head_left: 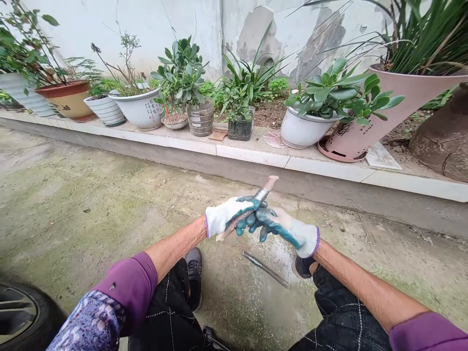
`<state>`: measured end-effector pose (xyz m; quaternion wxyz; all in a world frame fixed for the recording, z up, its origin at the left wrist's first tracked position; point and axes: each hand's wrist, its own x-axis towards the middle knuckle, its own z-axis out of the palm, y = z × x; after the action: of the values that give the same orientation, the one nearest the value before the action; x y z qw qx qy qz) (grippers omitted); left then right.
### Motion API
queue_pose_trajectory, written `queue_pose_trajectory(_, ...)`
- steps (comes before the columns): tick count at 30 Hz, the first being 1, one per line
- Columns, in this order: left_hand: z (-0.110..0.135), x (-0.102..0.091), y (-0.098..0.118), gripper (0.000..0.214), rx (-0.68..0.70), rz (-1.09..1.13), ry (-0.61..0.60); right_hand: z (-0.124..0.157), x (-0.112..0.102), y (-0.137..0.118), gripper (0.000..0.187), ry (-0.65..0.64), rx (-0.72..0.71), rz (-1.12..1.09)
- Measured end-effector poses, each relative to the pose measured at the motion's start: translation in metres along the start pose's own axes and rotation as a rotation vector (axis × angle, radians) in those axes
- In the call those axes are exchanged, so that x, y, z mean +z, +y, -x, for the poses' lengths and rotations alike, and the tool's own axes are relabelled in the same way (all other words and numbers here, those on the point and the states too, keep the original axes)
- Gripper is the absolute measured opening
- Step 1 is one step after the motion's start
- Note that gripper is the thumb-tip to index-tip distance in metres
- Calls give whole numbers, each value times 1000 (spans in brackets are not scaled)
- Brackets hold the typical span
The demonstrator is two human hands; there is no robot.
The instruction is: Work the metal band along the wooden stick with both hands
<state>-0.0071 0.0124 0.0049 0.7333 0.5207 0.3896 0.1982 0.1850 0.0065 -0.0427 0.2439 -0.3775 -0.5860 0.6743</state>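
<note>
My left hand (234, 214), in a white glove with green-coated fingers, is closed around a brown wooden stick (271, 183). The stick slants up to the right, and a shiny silver wrapping (261, 195) covers part of its upper half. Its lower end pokes out below the left palm. My right hand (280, 224), gloved the same way, meets the left one at the wrapping with fingers curled. Whatever lies between its fingertips is hidden. On the concrete below the hands lies a thin metal rod (265, 269), apart from both.
Across the front runs a low tiled ledge (252, 155) carrying several potted plants, among them a white pot (307, 127) and a tall pink planter (369, 112). A wheel (25, 312) stands at lower left. My shoes (194, 275) flank the rod.
</note>
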Motion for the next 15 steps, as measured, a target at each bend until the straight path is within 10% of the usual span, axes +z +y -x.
queue_pose_trajectory(5, -1, -8, -3, 40, -46, -74, 181, 3, 14, -5, 29, 227, 77, 205)
queue_pose_trajectory(15, 4, -19, -26, 34, -269, -590, 197, 11, 11, -3, 27, 74, 91, 1163)
